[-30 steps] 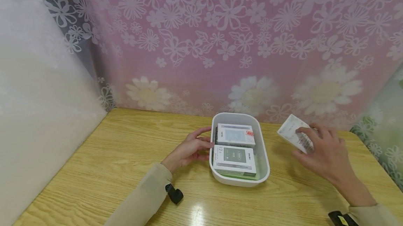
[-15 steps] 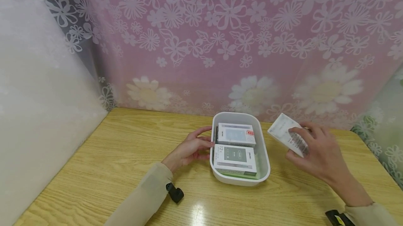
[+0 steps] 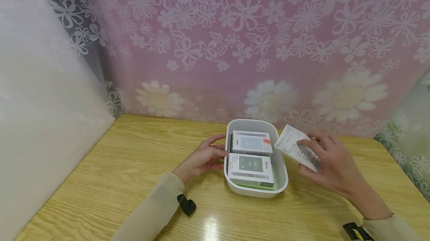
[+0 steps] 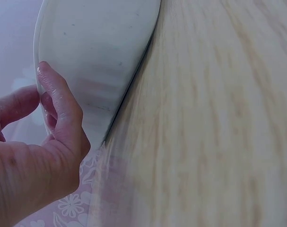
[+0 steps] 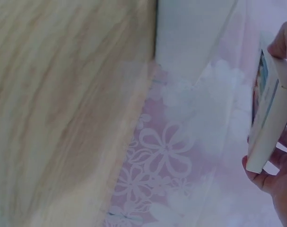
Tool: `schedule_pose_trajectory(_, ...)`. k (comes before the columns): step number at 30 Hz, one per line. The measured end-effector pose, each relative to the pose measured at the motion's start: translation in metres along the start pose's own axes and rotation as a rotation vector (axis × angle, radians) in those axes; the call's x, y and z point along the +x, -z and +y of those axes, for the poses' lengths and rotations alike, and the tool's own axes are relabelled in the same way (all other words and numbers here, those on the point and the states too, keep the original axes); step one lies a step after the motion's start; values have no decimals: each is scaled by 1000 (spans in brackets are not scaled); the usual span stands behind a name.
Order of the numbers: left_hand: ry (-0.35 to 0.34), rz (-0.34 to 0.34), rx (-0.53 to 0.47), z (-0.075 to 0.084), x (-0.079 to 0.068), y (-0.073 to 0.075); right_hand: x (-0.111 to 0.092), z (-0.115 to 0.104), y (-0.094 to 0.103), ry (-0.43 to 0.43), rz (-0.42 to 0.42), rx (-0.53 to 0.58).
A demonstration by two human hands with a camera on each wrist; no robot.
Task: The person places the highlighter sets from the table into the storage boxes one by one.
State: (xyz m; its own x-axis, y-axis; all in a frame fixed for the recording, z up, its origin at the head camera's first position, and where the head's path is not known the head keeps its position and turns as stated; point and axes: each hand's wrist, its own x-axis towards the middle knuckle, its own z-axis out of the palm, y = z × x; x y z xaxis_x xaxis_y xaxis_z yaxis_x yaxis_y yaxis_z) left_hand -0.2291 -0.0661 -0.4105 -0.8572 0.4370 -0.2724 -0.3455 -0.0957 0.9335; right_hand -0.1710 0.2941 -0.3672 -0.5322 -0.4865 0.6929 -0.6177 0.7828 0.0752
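Note:
A white plastic bin [image 3: 255, 193] stands on the table with small white cartons inside. My left hand [image 3: 205, 157] holds its left side, and in the left wrist view bent fingertips meet at the rim [image 4: 37, 52]. Of the cartons inside, one [image 3: 251, 164] is printed "12" with a grey-green panel; behind it lies another carton [image 3: 251, 144] with a pale blue panel and red mark. Something green shows underneath. My right hand [image 3: 336, 166] grips a tilted white carton [image 3: 292, 142] with small print, just right of the bin's rim. The right wrist view shows its edge [image 5: 271, 123] between thumb and fingers.
The wood-grain table [image 3: 134, 166] reaches to a pink flowered curtain [image 3: 201, 47] at the back. Pale sheeting [image 3: 43, 84] hangs on the left, and more flowered cloth on the right. Black camera mounts [image 3: 186, 204] sit at both wrists.
My right hand has carried the white carton leftward, from well right of the bin to close beside its right rim. My left hand and the bin have stayed practically in place.

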Motion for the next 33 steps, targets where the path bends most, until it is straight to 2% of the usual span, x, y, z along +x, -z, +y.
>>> schedule_pose_trajectory(9,10,18,3,-1,0,0,6,-10,-4,53,-79,54)
schedule_pose_trajectory(17,2,3,1,-1,0,2,16,-22,-12,104,-96,120)
schedule_pose_trajectory(24,-1,-4,-5,-1,2,2,25,-34,-19,121,-144,128)
schedule_pose_trajectory(33,2,2,-3,0,0,2,27,-43,-28,98,-220,171)
